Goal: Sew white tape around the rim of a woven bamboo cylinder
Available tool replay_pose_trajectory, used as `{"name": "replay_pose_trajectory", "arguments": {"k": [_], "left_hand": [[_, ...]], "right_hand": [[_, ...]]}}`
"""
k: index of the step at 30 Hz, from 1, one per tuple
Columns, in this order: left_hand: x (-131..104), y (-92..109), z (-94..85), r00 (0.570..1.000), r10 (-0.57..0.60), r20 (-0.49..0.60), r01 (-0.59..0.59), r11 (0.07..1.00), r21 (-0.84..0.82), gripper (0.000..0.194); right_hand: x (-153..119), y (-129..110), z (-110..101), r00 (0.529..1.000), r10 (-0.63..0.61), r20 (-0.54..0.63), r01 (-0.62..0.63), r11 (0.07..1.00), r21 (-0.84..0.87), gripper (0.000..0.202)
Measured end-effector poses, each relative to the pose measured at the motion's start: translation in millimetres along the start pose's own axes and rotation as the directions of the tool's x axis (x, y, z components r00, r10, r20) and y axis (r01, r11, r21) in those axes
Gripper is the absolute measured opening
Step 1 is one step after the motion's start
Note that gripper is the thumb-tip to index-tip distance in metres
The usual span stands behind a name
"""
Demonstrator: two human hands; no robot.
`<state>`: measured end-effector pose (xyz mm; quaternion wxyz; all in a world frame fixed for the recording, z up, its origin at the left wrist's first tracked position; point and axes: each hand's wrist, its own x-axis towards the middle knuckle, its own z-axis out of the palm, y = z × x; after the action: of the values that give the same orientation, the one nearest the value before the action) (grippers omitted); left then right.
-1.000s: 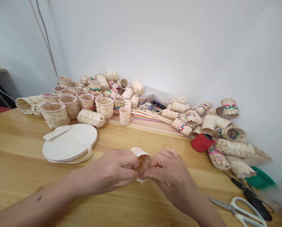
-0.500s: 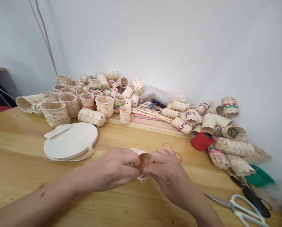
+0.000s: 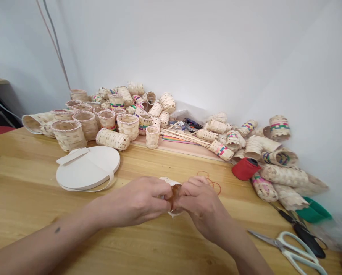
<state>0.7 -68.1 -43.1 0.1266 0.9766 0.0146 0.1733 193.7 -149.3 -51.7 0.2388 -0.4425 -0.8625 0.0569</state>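
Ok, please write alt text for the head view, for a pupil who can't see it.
Left hand and right hand pinch at the open end of a small basket over a table. A white roll lies to the left, a red spool and scissors to the right. Woven baskets crowd the back, by a wall.

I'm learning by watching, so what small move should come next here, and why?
Probably steady the small woven basket with the left hand and draw the orange thread snug with the right hand. Both hands are close together at the basket's opening, while the thread lies in loose loops beyond the right hand, suggesting slack; whether it runs into the basket is hidden.
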Motion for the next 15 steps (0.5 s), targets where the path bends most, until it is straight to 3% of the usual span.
{"name": "replay_pose_trajectory", "arguments": {"k": [5, 11, 15], "left_hand": [[1, -1, 0.0, 0.998, -0.060, 0.012, 0.060, 0.998, -0.011, 0.020], [1, -8, 1.7, 0.997, -0.010, -0.078, 0.013, 0.999, 0.045, 0.028], [-1, -8, 3.0, 0.993, -0.022, -0.118, 0.026, 0.999, 0.034, 0.021]], "right_hand": [[-1, 0, 4, 1.000, 0.003, 0.000, -0.003, 1.000, -0.029, 0.026], [0, 0, -3, 0.993, 0.034, -0.113, -0.042, 0.997, -0.066, 0.021], [-4, 1, -11, 0.989, 0.074, -0.132, -0.078, 0.997, -0.024, 0.017]]}}
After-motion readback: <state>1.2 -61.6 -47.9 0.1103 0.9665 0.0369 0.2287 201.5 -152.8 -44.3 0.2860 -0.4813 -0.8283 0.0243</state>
